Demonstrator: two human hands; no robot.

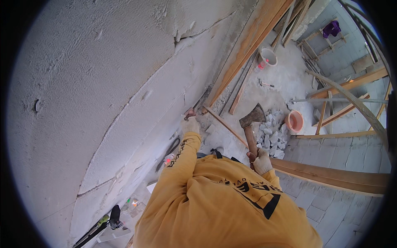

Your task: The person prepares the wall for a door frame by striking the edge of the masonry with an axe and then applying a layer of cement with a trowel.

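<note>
Axe, head view: held above the floor, its blade end directed away from the person and appearing beside a heap of rubble. The fingers of the gloved right hand are wrapped around the wooden handle. The gloved left hand lies near the floor's edge along the pale wall; whether its fingers grip anything cannot be told.

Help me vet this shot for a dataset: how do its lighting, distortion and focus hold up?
Head view: soft, fairly even light on the pale wall; head view: dark rounded edges, with the pole at right looking bowed, probably by the lens; head view: the axe reads clearly, detail at the left hand too small to judge.
</note>
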